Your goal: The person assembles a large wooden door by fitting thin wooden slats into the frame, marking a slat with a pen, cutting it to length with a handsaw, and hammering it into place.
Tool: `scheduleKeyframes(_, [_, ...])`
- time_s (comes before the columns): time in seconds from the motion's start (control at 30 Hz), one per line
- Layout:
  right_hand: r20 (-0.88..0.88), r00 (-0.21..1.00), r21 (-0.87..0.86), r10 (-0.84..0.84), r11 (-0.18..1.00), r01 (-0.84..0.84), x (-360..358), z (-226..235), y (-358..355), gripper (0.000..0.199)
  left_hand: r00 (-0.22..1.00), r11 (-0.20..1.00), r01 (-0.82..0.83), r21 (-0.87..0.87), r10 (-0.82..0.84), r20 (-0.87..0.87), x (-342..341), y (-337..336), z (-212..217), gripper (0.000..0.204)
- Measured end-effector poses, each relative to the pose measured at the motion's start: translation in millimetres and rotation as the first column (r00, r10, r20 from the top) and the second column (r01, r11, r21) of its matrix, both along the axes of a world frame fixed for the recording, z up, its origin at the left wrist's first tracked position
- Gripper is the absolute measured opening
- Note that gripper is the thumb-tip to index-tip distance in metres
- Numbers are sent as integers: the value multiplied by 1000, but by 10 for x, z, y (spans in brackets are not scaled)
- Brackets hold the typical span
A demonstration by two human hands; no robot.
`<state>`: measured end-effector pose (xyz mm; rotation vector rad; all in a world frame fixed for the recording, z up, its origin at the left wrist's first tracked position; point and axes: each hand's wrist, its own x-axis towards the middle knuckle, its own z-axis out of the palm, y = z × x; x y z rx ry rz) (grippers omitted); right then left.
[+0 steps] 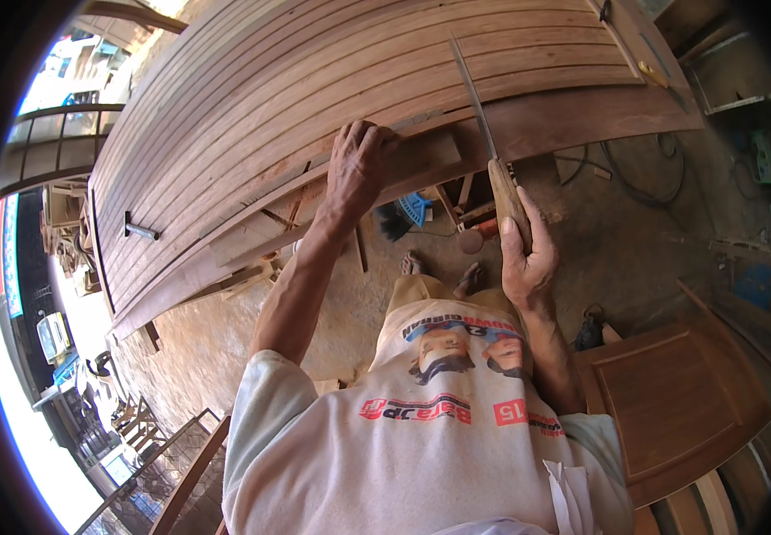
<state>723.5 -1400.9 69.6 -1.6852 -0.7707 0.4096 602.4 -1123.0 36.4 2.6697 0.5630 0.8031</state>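
My right hand (532,254) is closed round the wooden handle (506,192) of a handsaw, thumb laid along it. Its long thin blade (473,89), seen nearly edge-on, points up and away across the edge of a large slatted wooden door panel (314,89). Left of the saw, my left hand (358,160) is curled at the panel's near edge, fingers bent over a short wooden board (430,153). Their tips are hidden. The blade passes just right of that board; whether it touches wood I cannot tell.
A hammer (142,228) lies on the panel's left part. Below the panel are a blue broom head (414,208), a red power tool (479,236) and wood offcuts. Cables (662,192) loop on the floor at right. A brown panelled door (680,401) lies at lower right.
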Motion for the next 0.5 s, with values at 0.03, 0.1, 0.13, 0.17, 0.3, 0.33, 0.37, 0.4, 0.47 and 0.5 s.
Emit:
scheduleKeyframes(0.03, [-32,999,-6,8,1000,-8,-13,-1,-10,48,1000,1000,19,-13,-19,-1,-14,6,-8,17])
scheduleKeyframes(0.1, [-24,999,-6,29,1000,-29,-36,-70,-37,49,1000,1000,14,-2,-14,-20,-37,7,-7,19])
scheduleKeyframes(0.13, [-1,1000,0,31,1000,-31,-44,-80,-40,49,1000,1000,11,5,-11,-29,-42,3,6,19])
scheduleKeyframes(0.17, [23,999,5,33,999,-34,-55,-84,-36,49,1000,1000,14,17,-13,-25,-43,-5,23,21])
scheduleKeyframes(0.3, [-24,999,-17,37,999,-38,-102,-126,-26,48,1000,999,21,46,-21,-7,-45,5,23,24])
scheduleKeyframes(0.33, [-32,999,-11,41,999,-41,-101,-137,-21,48,1000,998,21,53,-21,-1,-38,15,30,24])
scheduleKeyframes(0.37, [-40,999,-12,37,999,-38,-106,-134,-22,48,1000,999,21,37,-21,-6,-40,22,14,25])
scheduleKeyframes(0.4, [-47,998,-15,35,999,-36,-111,-124,-25,48,1000,1000,20,19,-20,-10,-45,23,-11,25])
scheduleKeyframes(0.47, [-1,1000,-7,30,1000,-30,-117,-101,-13,48,1000,1000,12,-10,-13,-14,-62,20,-28,24])
scheduleKeyframes(0.5, [52,998,4,24,1000,-25,-115,-89,1,47,1000,1000,9,-21,-9,-12,-55,5,6,23])
